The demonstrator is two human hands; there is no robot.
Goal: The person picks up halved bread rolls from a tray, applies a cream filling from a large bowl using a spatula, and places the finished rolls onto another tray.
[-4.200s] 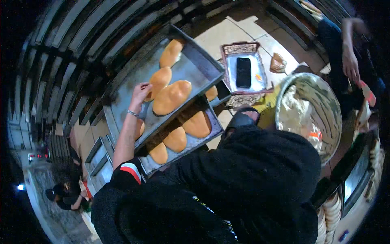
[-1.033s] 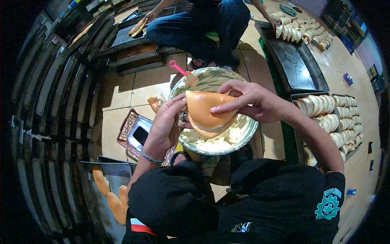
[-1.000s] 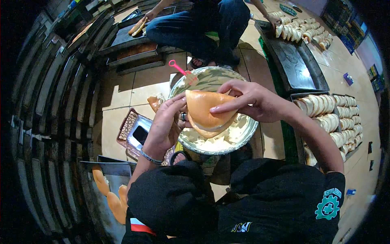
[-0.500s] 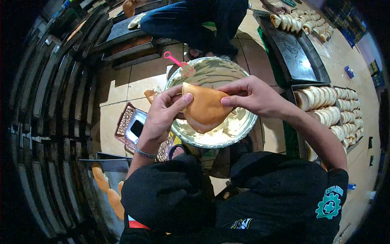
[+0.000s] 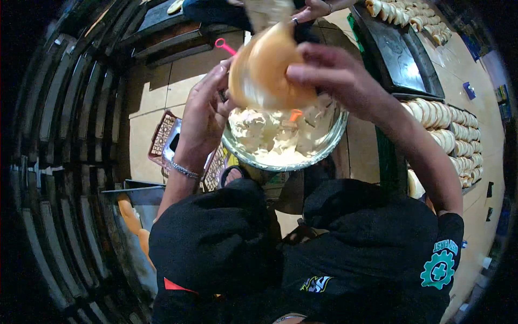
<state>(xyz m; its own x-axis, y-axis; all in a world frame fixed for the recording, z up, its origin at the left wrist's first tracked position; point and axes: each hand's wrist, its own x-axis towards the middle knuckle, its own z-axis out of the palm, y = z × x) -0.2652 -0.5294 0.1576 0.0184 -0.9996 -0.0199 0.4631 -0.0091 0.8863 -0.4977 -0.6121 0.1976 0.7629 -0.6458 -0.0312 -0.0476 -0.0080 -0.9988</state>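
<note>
A golden-brown bread roll [image 5: 272, 67], smeared by motion, is held above a round tub [image 5: 335, 141] of pale cream. My right hand [image 5: 342, 75] grips its right side, with the thumb across the crust. My left hand [image 5: 208, 102] is closed at its left edge, its fingers partly hidden behind the roll. Inside the tub, the cream [image 5: 280, 146] lies in rough heaps, and a small orange piece [image 5: 295, 115] sticks out of it. A pink ring-ended handle [image 5: 224, 46] shows past the roll's upper left; its lower end is covered.
Across the tub is another person's hand [image 5: 314, 9], beside a blurred pale thing. Rows of cut bread [image 5: 431, 113] stand at right, below a dark metal tray [image 5: 399, 59]. A brown basket [image 5: 159, 140] sits left. More rolls [image 5: 129, 213] lie in a lower-left tray, near stacked dark trays [image 5: 54, 119].
The bread roll has been raised away from me and tilted, both hands moving up with it. The tub looks slightly shifted. The other person's hand has come in at the top.
</note>
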